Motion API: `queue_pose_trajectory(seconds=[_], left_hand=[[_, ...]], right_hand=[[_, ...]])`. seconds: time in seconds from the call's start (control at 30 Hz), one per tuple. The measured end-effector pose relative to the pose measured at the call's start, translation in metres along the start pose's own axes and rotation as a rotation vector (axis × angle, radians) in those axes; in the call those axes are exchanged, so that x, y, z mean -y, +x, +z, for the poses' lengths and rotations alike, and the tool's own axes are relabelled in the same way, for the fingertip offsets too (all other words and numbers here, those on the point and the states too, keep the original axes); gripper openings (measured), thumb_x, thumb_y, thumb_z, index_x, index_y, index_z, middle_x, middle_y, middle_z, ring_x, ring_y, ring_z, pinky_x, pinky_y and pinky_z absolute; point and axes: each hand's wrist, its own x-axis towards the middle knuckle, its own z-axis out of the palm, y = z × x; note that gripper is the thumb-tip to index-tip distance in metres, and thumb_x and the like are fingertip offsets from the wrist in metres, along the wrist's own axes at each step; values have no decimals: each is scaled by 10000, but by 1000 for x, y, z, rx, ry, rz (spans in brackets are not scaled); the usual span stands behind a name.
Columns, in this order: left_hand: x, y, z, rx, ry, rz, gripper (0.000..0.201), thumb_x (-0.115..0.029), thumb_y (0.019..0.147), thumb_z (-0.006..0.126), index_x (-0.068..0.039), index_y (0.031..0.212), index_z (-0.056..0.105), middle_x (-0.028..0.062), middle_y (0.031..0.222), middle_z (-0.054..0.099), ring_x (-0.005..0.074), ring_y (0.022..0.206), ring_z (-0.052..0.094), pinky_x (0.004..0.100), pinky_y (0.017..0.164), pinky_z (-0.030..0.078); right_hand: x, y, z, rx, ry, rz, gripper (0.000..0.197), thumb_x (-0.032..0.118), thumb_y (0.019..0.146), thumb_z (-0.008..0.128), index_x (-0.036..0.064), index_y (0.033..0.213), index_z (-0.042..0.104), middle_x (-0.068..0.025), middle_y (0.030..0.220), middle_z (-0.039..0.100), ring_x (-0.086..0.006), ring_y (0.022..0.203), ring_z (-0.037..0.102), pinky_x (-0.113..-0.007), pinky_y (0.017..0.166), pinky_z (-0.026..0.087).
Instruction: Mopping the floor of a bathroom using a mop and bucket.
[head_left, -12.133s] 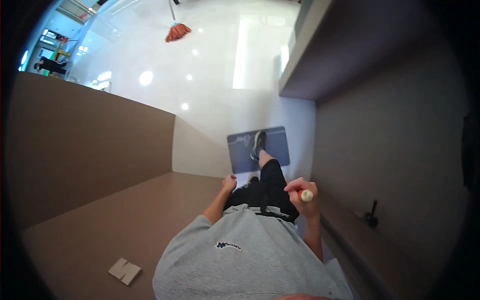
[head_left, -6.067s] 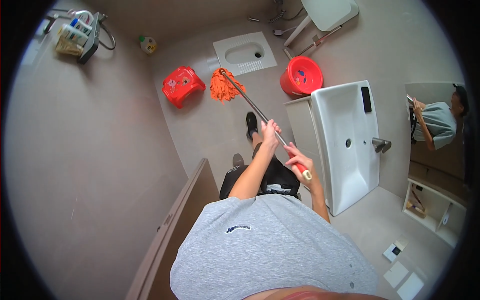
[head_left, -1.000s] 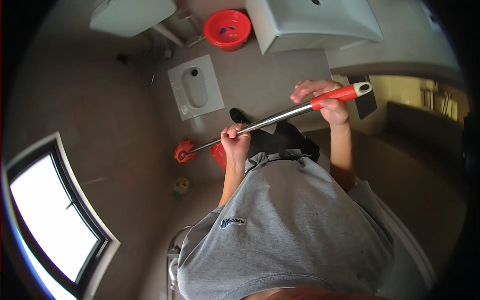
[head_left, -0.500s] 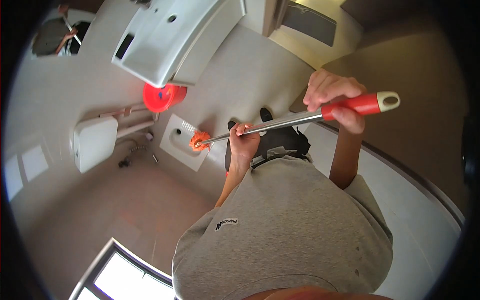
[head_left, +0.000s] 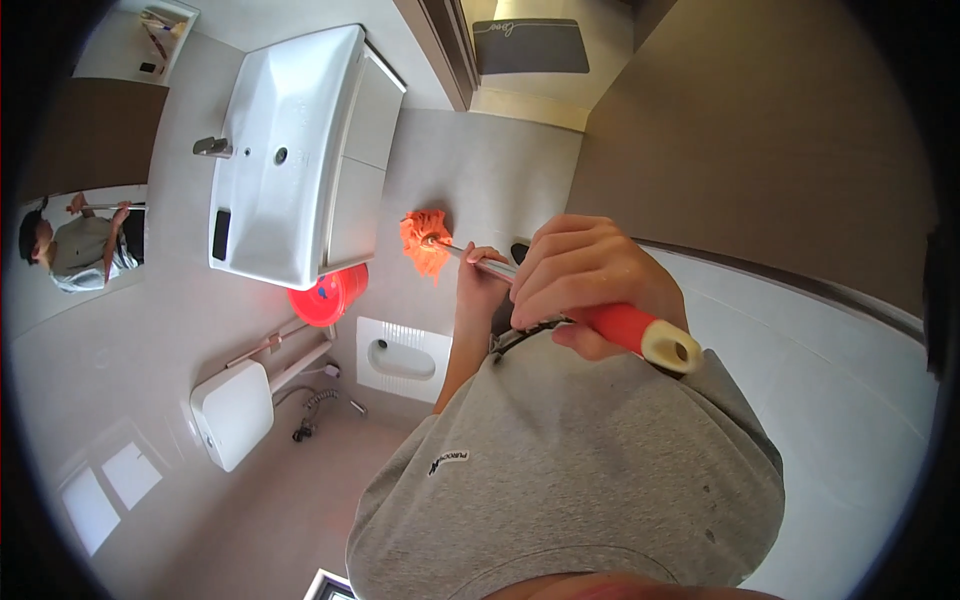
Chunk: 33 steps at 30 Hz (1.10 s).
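Both hands hold a mop by its silver pole. My right hand (head_left: 600,280) is closed round the red grip (head_left: 625,328), whose cream end cap with a hole points toward me. Lower down, the fingers of my left hand (head_left: 483,280) wrap the metal shaft. The orange mop head (head_left: 427,242) lies spread on the grey floor, between the washbasin cabinet and my feet. Part of the pole is hidden behind my right hand.
A white squat toilet (head_left: 403,360) is set in the floor left of my left forearm. Beyond it are a red bucket (head_left: 330,298), a white cistern (head_left: 232,415) with a hose and pipes, and a white washbasin (head_left: 290,160) with a dark phone-like slab. A grey mat (head_left: 530,47) lies past the doorway.
The mop head has moved from the squat toilet up to the floor beside the washbasin cabinet. My right hand has come lower and left with the grip; the view has turned.
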Motion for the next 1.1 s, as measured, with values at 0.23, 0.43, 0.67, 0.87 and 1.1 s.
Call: queue_pose_trajectory(seconds=[0.23, 0.43, 0.67, 0.87, 1.1], left_hand=[[-108, 38, -187, -99, 650, 107, 237, -318, 970, 603, -156, 807, 544, -66, 692, 541, 87, 793, 567, 285, 766, 505], [-120, 14, -140, 261, 355, -150, 107, -199, 982, 577, -171, 878, 568, -77, 818, 597, 41, 798, 568, 268, 705, 476], [-130, -13, -129, -113, 239, 69, 205, -183, 987, 482, -161, 792, 542, -77, 716, 618, 61, 667, 606, 242, 568, 343], [-140, 12, -123, -184, 343, 3, 221, -222, 969, 511, -165, 766, 577, -55, 666, 636, 73, 590, 592, 257, 529, 331], [-138, 33, -133, -258, 395, 50, 225, -253, 929, 546, -186, 720, 598, -29, 657, 629, 108, 562, 531, 296, 548, 349]], right_hand=[[-17, -142, 95, -10, -228, 286, 413, 279, 870, 759, 46, 1203, 687, -130, 1221, 702, -303, 1144, 648, -417, 982, 494], [-12, -274, 118, -187, -394, 1004, 475, 405, 956, 646, 47, 1266, 666, -164, 1235, 695, -344, 1153, 649, -420, 997, 496], [-36, -469, 105, -441, -919, 1972, 519, 473, 1008, 485, 26, 1217, 647, -245, 1153, 698, -464, 1103, 648, -550, 935, 521], [-72, -514, 58, -1569, -242, 997, 475, 351, 1049, 456, -35, 1288, 592, -190, 1121, 695, -319, 1003, 701, -459, 871, 573], [-170, -585, 43, -1443, -430, 1004, 389, 255, 996, 514, -44, 1228, 606, -224, 1153, 655, -310, 1014, 621, -430, 889, 525]])
